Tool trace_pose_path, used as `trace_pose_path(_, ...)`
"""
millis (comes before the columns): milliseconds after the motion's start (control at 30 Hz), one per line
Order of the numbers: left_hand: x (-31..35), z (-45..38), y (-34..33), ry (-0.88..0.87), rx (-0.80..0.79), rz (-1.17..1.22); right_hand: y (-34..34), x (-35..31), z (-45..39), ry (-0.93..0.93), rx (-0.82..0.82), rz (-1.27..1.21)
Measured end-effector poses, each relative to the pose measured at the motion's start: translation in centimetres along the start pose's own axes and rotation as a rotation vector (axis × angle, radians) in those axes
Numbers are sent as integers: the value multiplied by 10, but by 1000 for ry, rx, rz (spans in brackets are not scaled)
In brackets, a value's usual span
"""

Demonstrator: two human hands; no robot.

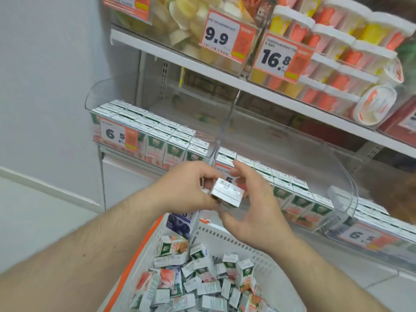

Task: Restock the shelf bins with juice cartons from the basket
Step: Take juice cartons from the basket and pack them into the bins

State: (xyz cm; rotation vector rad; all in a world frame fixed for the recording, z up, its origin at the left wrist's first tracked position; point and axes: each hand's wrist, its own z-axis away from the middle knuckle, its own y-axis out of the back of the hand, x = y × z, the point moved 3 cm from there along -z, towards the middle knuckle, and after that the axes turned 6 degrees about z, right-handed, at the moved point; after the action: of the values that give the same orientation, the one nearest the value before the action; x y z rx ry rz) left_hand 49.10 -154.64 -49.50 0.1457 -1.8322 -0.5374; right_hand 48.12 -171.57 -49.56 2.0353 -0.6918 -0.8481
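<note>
STEP: transfer from basket (227,240) to shelf bin (292,194) | CARTON: juice carton (227,195) above basket, just before bin front | LEFT: left hand (186,188) gripping carton | RIGHT: right hand (254,206) fingers spread, touching carton | NEXT: likely orient upright, seat in bin row.

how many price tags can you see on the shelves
5. A cut-off tag top left, 9.9 and 16.8 on the upper shelf, 6.5 on the left bin, 6.5 on the right bin. A sixth seems partly hidden behind the hands.
</note>
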Motion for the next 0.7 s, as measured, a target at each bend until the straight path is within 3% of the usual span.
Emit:
trace_pose_path(167, -1, -2, 28, -31, 124, 10, -4, -18, -45, -19, -92, 54)
trace_pose_path(233, -3, -3, 38, -20, 183, 25, -2, -22, -58, -42, -58, 21)
trace_pose_path(367, -19, -5, 60, 104, 406, 179, 3, -22, -90, -333, -86, -417)
trace_pose_path(500, -35, -5, 70, 212, 447, 178, -6, -8, -107, -635, -49, -831)
trace_pose_path(600, -41, -8, 70, 254, 436, 174, -13, -2, -112, -771, -24, -986)
trace_pose_path(700, -45, -14, 69, 256, 451, 185, -8, -2, -130, -707, -30, -908)
